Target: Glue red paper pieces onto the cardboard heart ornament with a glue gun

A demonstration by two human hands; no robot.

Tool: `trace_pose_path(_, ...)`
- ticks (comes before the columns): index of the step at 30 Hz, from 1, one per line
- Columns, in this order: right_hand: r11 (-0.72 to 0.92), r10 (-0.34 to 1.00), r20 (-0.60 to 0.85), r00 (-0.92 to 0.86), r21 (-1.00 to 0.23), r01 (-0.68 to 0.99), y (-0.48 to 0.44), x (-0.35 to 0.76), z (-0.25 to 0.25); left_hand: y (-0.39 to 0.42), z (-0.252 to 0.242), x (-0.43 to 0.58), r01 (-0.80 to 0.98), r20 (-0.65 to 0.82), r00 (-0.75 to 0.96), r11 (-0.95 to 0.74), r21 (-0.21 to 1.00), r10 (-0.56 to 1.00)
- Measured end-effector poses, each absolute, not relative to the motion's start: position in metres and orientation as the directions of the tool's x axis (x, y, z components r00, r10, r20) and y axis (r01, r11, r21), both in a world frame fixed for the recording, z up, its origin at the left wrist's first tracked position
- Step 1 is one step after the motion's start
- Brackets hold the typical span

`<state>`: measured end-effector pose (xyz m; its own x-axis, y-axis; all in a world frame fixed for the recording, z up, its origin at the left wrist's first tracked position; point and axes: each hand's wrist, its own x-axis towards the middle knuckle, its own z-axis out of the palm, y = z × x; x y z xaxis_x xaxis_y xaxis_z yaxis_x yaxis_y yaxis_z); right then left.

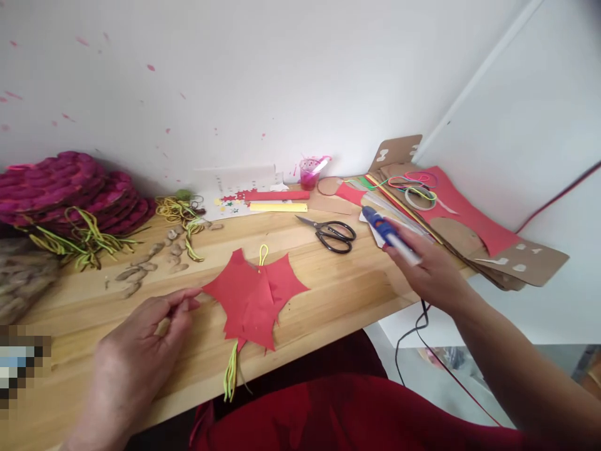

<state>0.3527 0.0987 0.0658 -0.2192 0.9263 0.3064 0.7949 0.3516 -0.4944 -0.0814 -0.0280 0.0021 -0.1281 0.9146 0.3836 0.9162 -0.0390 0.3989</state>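
A red paper cut-out (256, 294) with pointed lobes lies on the wooden table (338, 288), a yellow loop at its top and yellow-green strings (230, 376) hanging from its bottom. My left hand (141, 351) rests just left of it, fingers curled and pinched near its left tip; what they pinch is hidden. My right hand (432, 269) grips a blue glue gun (387, 235) with a white glue stick, held to the right of the cut-out, its nozzle pointing away to the upper left. A black cord hangs below that hand.
Black scissors (334, 235) lie behind the cut-out. Red and yellow strips (278, 200), a pink cup (310, 172), cardboard and red sheets (469, 219) with coloured cords crowd the back right. Purple woven discs (70, 188), yellow-green strings and seeds sit at left.
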Motion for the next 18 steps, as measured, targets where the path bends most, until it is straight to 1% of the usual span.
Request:
trace_pose_path(2, 0.440, 0.875, 0.358, -0.326, -0.309, 0.843, 0.102, 0.357, 0.056, -0.029, 0.001, -0.082, 0.910, 0.361, -0.134, -0.029, 0.413, 0.923)
trace_pose_path(3, 0.468, 0.852, 0.375, -0.364, -0.236, 0.851, 0.104, 0.358, 0.051, -0.029, 0.000, -0.083, 0.909, 0.349, -0.137, -0.023, 0.417, 0.927)
trace_pose_path(4, 0.489, 0.832, 0.391, -0.393, -0.182, 0.853, 0.106, 0.359, 0.047, -0.030, 0.000, -0.084, 0.908, 0.340, -0.147, -0.010, 0.419, 0.929)
trace_pose_path(6, 0.506, 0.807, 0.416, -0.418, -0.123, 0.854, 0.109, 0.359, 0.039, -0.031, -0.001, -0.085, 0.906, 0.323, -0.173, 0.022, 0.423, 0.931)
trace_pose_path(8, 0.516, 0.799, 0.422, -0.428, -0.118, 0.848, 0.111, 0.356, 0.035, -0.031, -0.001, -0.085, 0.895, 0.305, -0.193, 0.040, 0.444, 0.933)
trace_pose_path(13, 0.579, 0.792, 0.352, -0.498, -0.178, 0.796, 0.115, 0.340, 0.034, -0.029, 0.011, -0.075, 0.871, 0.237, -0.214, 0.075, 0.485, 0.948)
trace_pose_path(15, 0.583, 0.794, 0.339, -0.504, -0.193, 0.789, 0.117, 0.337, 0.034, -0.030, 0.014, -0.071, 0.863, 0.247, -0.239, 0.089, 0.496, 0.939)
trace_pose_path(16, 0.580, 0.797, 0.339, -0.500, -0.198, 0.790, 0.118, 0.337, 0.034, -0.032, 0.014, -0.071, 0.852, 0.260, -0.268, 0.103, 0.513, 0.928)
trace_pose_path(18, 0.567, 0.802, 0.354, -0.480, -0.199, 0.800, 0.120, 0.342, 0.034, -0.035, 0.007, -0.076, 0.804, 0.271, -0.320, 0.109, 0.584, 0.908)
